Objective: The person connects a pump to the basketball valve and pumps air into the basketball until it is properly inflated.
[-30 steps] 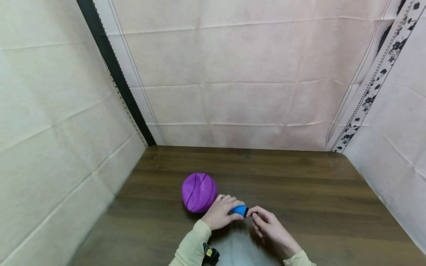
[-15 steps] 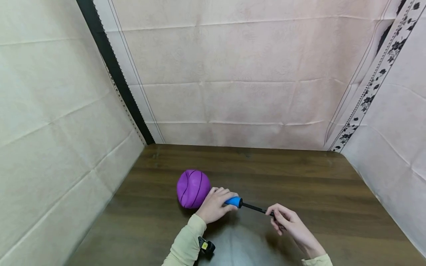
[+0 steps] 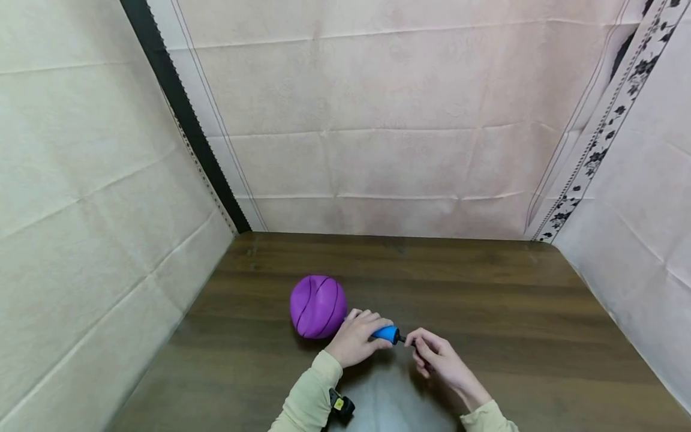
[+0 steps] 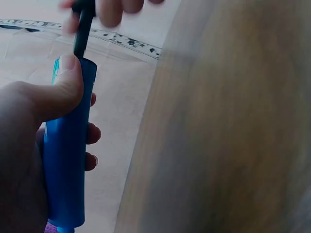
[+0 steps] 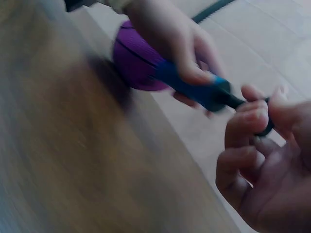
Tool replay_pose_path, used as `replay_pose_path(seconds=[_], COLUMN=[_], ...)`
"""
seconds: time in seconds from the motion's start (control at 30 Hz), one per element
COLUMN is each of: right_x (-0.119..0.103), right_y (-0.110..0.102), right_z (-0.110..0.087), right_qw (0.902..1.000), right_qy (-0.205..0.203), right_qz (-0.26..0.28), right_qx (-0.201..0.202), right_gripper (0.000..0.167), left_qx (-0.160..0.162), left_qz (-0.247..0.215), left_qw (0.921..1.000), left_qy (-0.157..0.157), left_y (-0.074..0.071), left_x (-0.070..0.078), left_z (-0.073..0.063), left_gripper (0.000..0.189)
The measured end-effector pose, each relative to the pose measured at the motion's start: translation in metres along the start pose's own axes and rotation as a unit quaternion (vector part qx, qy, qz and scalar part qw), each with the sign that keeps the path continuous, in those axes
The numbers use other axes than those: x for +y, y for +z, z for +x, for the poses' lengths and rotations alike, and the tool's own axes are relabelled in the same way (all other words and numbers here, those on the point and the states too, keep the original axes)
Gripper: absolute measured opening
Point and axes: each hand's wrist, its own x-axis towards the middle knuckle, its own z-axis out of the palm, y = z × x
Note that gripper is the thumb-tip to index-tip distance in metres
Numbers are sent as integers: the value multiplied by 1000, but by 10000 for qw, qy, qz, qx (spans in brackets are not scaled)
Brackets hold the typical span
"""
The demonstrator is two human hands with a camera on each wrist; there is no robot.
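Observation:
A purple ball (image 3: 318, 306) with black seam lines rests on the wooden table; its surface looks slightly dented. My left hand (image 3: 356, 339) grips the blue barrel of a hand pump (image 4: 65, 160), thumb along one side and fingers round the other. The barrel's narrow end points at the ball and meets it in the right wrist view. At the pump's other end, my right hand (image 3: 439, 363) holds the black handle (image 5: 266, 119) between thumb and fingers. Only a short length of the black rod (image 4: 83, 36) shows outside the barrel.
The brown wooden table (image 3: 513, 336) spreads around both hands. Pale cloth walls (image 3: 378, 120) enclose it at the back and both sides. A small black device (image 3: 342, 405) with a yellow mark sits at the left wrist.
My right hand pulled the pump handle out to the right, baring a long rod, then pushed it back toward the barrel. The ball and left hand shifted slightly left, then back right.

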Motion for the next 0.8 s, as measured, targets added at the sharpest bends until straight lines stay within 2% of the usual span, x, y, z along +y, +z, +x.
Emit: replay_pose_path(seconds=[0.1,0.2,0.33,0.47,0.67,0.8], right_x=[4,4,3,3,-3,-14], right_y=[11,15,13,12,9,0], right_z=[7,9,7,4,0,-11], right_qw=[9989,9973,9972,9981,9978,9989], right_qy=[264,423,500,372,515,406], right_qz=[-163,-351,-477,-493,-420,-225], right_qx=[340,481,286,46,-37,26], right_gripper=[30,30,30,31,33,31], left_qx=[22,118,113,-40,-93,62], left_qz=[-7,-22,-77,-193,-453,-455], left_qw=[10000,9999,9999,9998,9989,9989], left_qy=[4,47,92,59,79,5], left_y=[5,5,1,0,-2,-6], left_x=[2,0,-3,-4,-7,-14], left_z=[-1,-3,-4,-5,-7,-7], left_gripper=[41,40,39,40,41,40])
